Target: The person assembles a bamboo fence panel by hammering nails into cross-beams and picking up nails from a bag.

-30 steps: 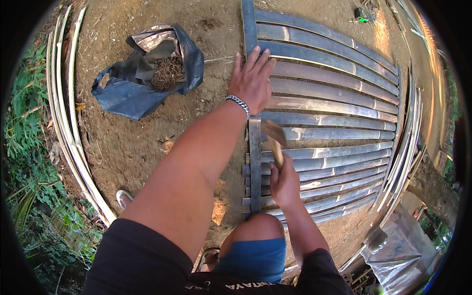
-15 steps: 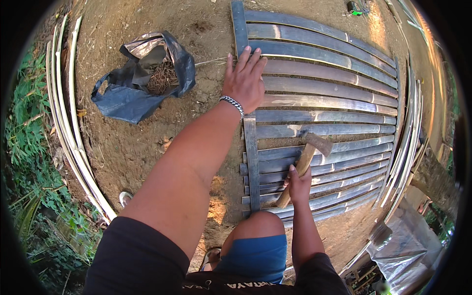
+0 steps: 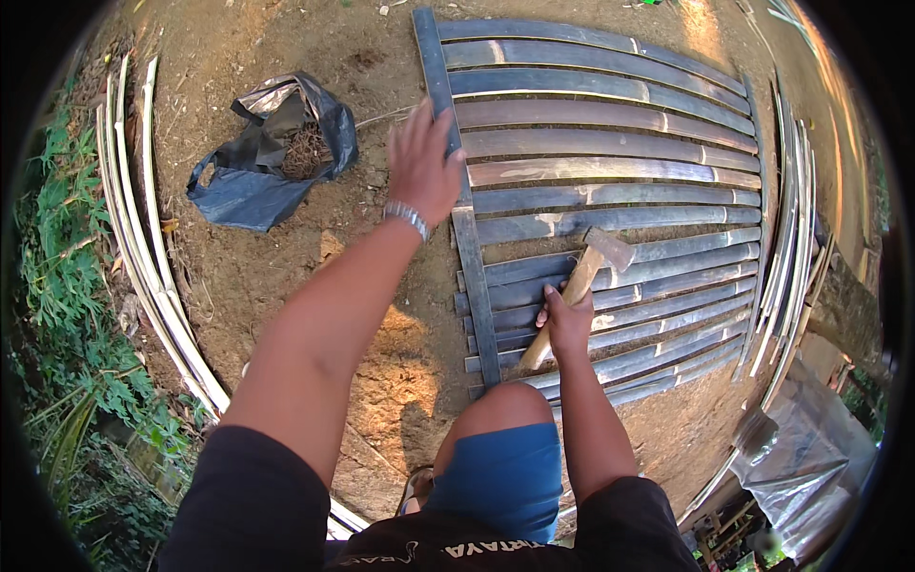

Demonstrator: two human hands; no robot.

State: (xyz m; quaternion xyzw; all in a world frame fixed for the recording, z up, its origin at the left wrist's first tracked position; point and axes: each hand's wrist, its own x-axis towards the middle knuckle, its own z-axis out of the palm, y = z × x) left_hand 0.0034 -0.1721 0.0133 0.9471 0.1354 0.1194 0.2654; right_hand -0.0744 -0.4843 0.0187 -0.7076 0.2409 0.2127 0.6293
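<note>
A panel of dark split-bamboo slats (image 3: 591, 145) lies flat on the ground, with gaps between the slats. A long bamboo strip (image 3: 477, 286) runs across the slats' left ends, and another strip (image 3: 768, 191) crosses their right ends. My left hand (image 3: 426, 167) is open at the left strip, its fingers stretched out and slightly blurred; whether it touches the strip I cannot tell. My right hand (image 3: 569, 322) is closed round the wooden handle of a hatchet (image 3: 583, 274). The metal head of the hatchet points up and right over the lower slats.
Left of the panel, a black plastic bag (image 3: 250, 195) stands open with thin brown pieces inside. Pale bamboo strips (image 3: 143, 229) lie at the far left beside green plants (image 3: 57, 315). More strips (image 3: 789, 229) lie right of the panel, near a grey plastic sheet (image 3: 805, 448).
My left hand has moved left off the slats' ends toward the cross strip. The hatchet stays in my right hand over the lower slats. The whole view has shifted slightly.
</note>
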